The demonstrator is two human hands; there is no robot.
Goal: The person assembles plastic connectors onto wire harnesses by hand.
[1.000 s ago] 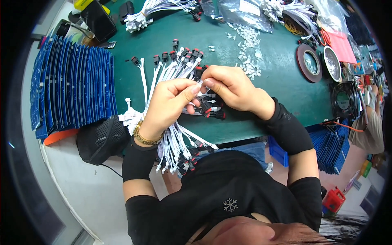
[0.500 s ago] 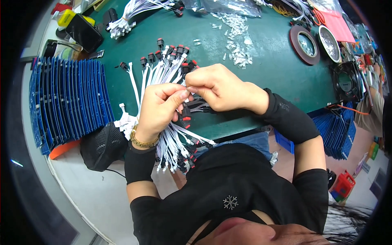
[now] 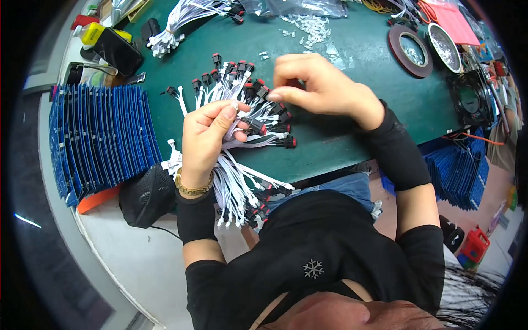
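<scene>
My left hand (image 3: 212,126) is closed in a pinch, thumb against forefinger, on a small pale cable end. Its other fingers curl beside a black connector with a red part (image 3: 256,127). To the right, my right hand (image 3: 316,85) is apart from it, fingers bent and a gap between thumb and forefinger; nothing shows in it. Below and around both lies a large bundle of white cables (image 3: 234,192) with black-and-red connectors at many ends. Part of the bundle is hidden under my left hand and hangs over the table's near edge.
Small clear plastic pieces (image 3: 313,30) lie scattered at the back of the green table (image 3: 363,66). Blue circuit boards (image 3: 104,137) stand in a row at left. A tape roll (image 3: 394,49), a white bowl (image 3: 434,33) and a black fan (image 3: 467,102) are at right.
My right hand has moved away from my left, up and to the right, and its fingers have opened. The left hand keeps its pinch and has shifted slightly left.
</scene>
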